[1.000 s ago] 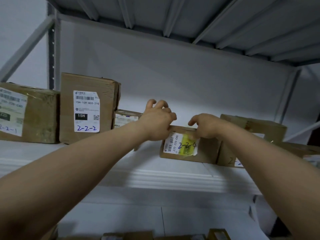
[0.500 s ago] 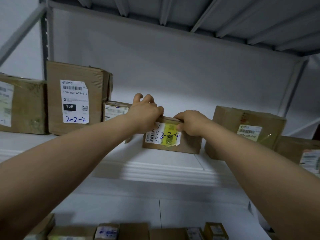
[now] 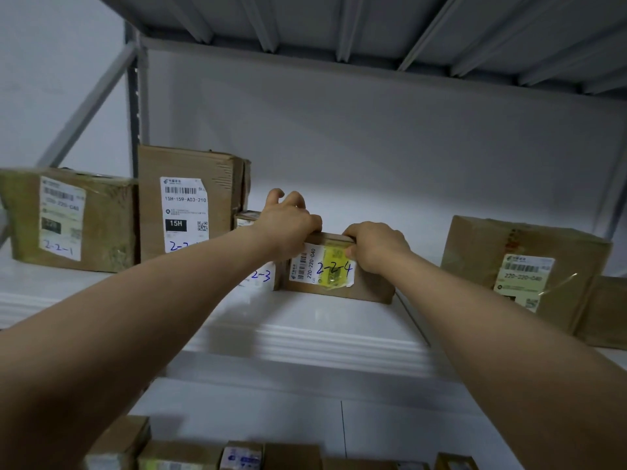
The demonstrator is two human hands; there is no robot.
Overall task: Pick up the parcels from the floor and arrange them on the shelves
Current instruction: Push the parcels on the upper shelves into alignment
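Head view: your left hand (image 3: 288, 225) and right hand (image 3: 376, 247) have a closed grip on the box (image 3: 339, 291) beneath them, seating it on the shelf (image 3: 305, 334); release next.

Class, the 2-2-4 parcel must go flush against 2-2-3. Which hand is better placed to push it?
Probably the right hand: it grips the 2-2-4 parcel on the side away from the 2-2-3 parcel. The left hand holds the corner nearest it.
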